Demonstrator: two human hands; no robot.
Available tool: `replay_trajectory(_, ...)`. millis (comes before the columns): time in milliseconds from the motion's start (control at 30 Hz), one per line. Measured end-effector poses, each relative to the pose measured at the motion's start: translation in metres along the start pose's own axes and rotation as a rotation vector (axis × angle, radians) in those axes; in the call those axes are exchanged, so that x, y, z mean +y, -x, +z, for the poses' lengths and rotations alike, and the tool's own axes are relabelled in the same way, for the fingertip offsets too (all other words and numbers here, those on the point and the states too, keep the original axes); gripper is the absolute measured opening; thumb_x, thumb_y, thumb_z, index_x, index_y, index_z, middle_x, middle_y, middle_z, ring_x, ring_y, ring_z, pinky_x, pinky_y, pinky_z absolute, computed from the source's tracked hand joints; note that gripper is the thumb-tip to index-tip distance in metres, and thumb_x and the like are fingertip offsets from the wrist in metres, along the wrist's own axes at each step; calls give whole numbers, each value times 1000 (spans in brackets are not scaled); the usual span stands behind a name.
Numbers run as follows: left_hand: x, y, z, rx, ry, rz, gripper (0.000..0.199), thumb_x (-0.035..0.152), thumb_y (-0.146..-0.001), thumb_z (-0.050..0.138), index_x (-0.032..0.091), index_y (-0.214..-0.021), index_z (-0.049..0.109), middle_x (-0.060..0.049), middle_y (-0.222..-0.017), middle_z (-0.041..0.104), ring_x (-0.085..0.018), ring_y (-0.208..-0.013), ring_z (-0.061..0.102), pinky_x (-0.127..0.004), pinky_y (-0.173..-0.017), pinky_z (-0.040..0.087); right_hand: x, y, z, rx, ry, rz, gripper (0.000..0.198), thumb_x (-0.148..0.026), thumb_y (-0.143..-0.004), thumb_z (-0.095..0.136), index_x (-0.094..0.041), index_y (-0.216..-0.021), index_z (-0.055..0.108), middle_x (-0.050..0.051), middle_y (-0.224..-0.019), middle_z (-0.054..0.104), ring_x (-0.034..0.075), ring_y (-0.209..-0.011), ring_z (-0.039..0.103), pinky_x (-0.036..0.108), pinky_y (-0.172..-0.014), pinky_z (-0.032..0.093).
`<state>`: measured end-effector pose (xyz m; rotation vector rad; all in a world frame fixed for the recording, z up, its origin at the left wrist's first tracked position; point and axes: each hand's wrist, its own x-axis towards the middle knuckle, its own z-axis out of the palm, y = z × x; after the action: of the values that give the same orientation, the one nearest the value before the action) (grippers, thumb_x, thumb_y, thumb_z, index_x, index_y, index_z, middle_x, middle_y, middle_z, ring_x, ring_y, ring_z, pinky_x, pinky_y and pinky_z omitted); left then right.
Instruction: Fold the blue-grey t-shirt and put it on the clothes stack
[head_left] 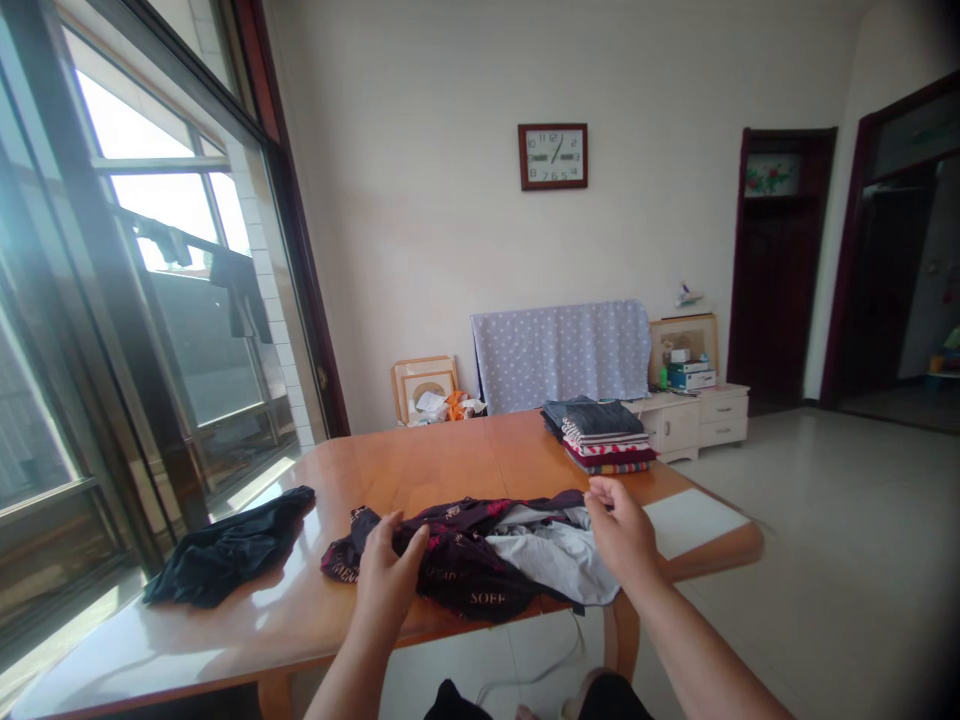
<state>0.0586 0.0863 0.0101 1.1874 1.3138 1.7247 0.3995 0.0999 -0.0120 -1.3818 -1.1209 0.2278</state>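
Note:
A crumpled dark garment [457,575] with red patches and pale lettering lies across the near part of the table. Its light grey inner side [555,555] shows toward the right. My left hand [390,570] is over the left part of this garment, thumb and fingers apart. At the garment's right end is my right hand [622,530], its fingers loosely bent and the thumb apart from them; whether the fingertips touch the cloth is unclear. Farther left, a dark bunched garment [232,550] rests by itself on the table.
The wooden table [420,455] carries a stack of folded clothes [604,435] at its far right and a white sheet [694,522] near the right corner. Windows stand along the left. Beyond the table are a low white cabinet [720,410] and a cloth-draped object [562,350].

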Motion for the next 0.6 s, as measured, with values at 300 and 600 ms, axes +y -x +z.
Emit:
replay_trajectory(300, 4, 46, 59, -350, -118, 120, 25, 37, -71, 82, 24, -92, 79, -10, -97, 75, -30, -99, 66, -36, -89, 49, 27, -8, -28, -203, 426, 103, 22, -37, -78, 60, -28, -94, 73, 9, -99, 76, 31, -93, 67, 40, -79, 43)
replay_trajectory(600, 6, 86, 107, -666, 93, 23, 58, 40, -65, 90, 20, -116, 74, -13, -114, 74, -33, -104, 67, -39, -91, 52, -81, 33, 0, -614, -533, 107, 36, -51, -83, 70, -21, -103, 74, 4, -94, 75, 21, -86, 66, 32, -78, 49)
